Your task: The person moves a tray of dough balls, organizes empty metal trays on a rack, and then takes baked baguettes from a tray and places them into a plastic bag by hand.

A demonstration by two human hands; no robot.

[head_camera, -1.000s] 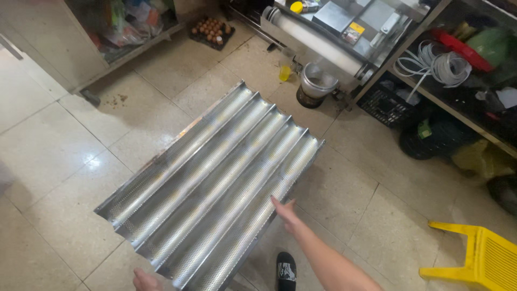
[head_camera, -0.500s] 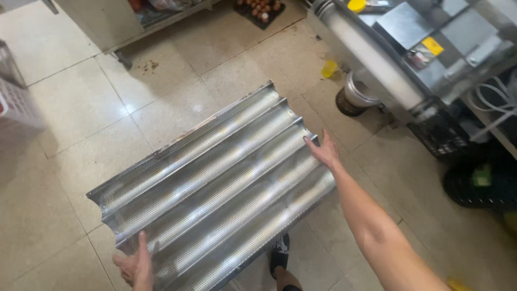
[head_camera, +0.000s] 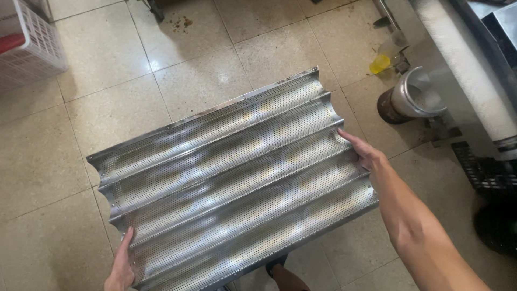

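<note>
Swung round and flatter now, the perforated baguette tray (head_camera: 231, 183) sits between both hands: left hand (head_camera: 121, 267) grips its near corner, right hand (head_camera: 366, 153) clasps its far end, above the tiled floor (head_camera: 43, 156).

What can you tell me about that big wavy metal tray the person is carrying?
The wavy tray is shiny, silvery sheet metal pierced all over with tiny holes. It has five long rounded channels side by side, split by raised ridges, with a flat rim along the far edge. It looks empty, with dull smudges in the channels. It is held above the tiled floor, lying diagonally across the view. The left hand grips its near left corner; the right hand holds its right end.
</note>
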